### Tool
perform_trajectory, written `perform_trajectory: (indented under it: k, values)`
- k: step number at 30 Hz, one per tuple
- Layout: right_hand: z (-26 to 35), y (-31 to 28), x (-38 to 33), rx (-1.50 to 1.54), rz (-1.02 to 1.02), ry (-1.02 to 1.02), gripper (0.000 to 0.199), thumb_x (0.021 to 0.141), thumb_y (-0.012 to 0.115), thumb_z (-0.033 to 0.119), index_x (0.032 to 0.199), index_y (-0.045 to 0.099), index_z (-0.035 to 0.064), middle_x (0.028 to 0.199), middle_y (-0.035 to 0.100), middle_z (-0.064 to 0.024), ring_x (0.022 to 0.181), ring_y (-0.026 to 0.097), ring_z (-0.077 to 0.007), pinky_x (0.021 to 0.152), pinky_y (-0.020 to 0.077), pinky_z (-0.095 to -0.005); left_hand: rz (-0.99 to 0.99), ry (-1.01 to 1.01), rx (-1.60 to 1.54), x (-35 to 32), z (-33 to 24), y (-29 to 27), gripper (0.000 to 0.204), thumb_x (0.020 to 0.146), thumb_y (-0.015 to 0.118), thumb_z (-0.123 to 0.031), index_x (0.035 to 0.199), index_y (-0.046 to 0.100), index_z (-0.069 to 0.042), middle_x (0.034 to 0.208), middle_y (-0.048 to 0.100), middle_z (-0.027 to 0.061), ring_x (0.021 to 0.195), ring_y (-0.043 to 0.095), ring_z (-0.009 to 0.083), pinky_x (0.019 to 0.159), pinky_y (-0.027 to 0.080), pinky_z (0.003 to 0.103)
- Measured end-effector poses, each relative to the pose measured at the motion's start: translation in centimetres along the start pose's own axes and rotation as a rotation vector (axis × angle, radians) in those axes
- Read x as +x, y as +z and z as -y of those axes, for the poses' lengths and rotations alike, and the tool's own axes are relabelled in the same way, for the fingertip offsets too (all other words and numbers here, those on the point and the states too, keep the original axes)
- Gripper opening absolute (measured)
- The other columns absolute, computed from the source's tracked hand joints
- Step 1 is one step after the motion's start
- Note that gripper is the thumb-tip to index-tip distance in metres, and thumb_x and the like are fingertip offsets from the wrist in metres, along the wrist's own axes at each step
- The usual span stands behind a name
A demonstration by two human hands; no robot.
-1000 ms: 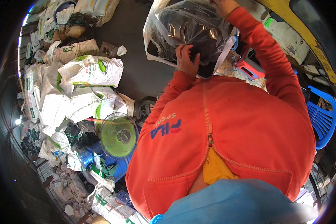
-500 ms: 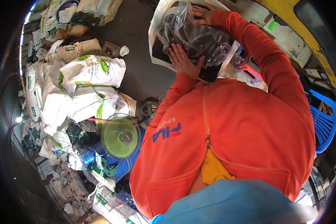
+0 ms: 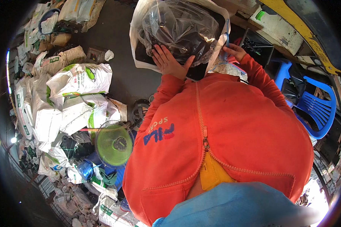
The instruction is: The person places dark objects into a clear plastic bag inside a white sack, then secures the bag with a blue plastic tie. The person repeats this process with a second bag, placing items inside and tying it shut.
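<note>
Head view: clear plastic lies bunched inside white sack; left hand, fingers spread, rests on plastic toward near edge; right hand, half-curled, at sack's right edge, grip indeterminable.

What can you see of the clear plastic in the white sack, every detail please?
The clear plastic looks thin, glossy and flexible, crumpled into folds that catch the light. It lies bunched in the open mouth of the white sack, with dark contents showing through. The left hand rests on its near edge, fingers spread. Whether it is a bag or a loose sheet is unclear.
</note>
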State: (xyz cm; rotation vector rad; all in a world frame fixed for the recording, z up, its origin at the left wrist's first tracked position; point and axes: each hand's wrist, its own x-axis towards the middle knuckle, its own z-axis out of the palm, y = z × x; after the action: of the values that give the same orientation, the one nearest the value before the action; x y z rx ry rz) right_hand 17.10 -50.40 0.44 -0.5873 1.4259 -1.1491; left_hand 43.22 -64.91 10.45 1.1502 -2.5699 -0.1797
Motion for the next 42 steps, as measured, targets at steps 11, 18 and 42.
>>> perform_trajectory:
  k: [11,18,42]
  values:
    - [31.0,-4.9,-18.3,-1.246,0.440,-0.221,0.023,0.079,0.060,0.024,0.081,0.062,0.0012,0.073,0.060,-0.0143,0.069,0.059,-0.0258,0.059,0.0438,-0.0333,-0.097,-0.019,0.031,-0.1,-0.2,0.1,0.116,0.062,0.055,-0.073,0.133,0.016,0.010,0.141,0.012,0.0276,0.130,0.012,0.0440,0.104,0.012,0.053]
    - [44.2,0.5,-8.0,-1.089,0.823,-0.489,0.024,0.080,0.059,0.025,0.084,0.061,0.0017,0.074,0.061,-0.0117,0.062,0.060,-0.0189,0.054,0.0459,-0.0340,-0.035,-0.096,0.044,0.3,-0.4,-0.7,0.119,0.058,0.055,-0.076,0.133,0.018,0.009,0.140,0.015,0.0266,0.129,0.016,0.0426,0.104,0.015,0.051]
    - [21.9,15.2,30.1,-0.412,0.229,0.087,0.030,0.085,0.055,0.022,0.107,0.057,0.0023,0.095,0.063,-0.0117,0.077,0.062,-0.0247,0.068,0.0523,-0.0339,-0.036,0.077,-0.243,25.1,16.3,-0.7,0.041,0.075,0.060,-0.039,0.100,0.064,-0.007,0.095,0.063,0.0155,0.089,0.059,0.0344,0.075,0.046,0.041]
